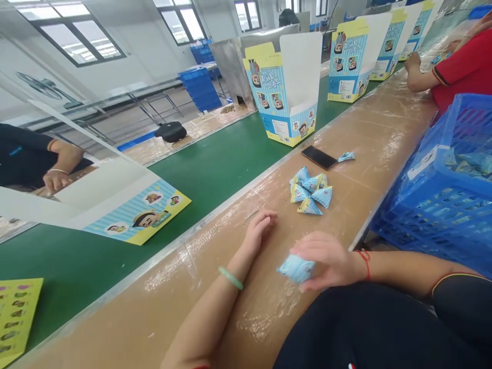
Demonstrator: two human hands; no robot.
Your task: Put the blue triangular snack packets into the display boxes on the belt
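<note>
My right hand [326, 259] grips a light blue snack packet [295, 268] between thumb and fingers, a little blurred, near the front of the brown worktop. My left hand [260, 230], below a pale green bangle [230, 278], rests on the worktop with its fingers stretched out and nothing visible in them. Just beyond both hands lies a small pile of blue and yellow pyramid-shaped packets [310, 192]. A single packet [346, 157] sits apart from the pile, touching a dark phone [319, 157].
A green conveyor belt [215, 166] runs along the worktop [369, 148]. Open printed cartons [282, 97] stand on it, one carton [142, 212] at the left. Blue crates [434, 179] holding packets are on my right. A co-worker in red [465, 72] and another in dark clothing [26, 154] work nearby.
</note>
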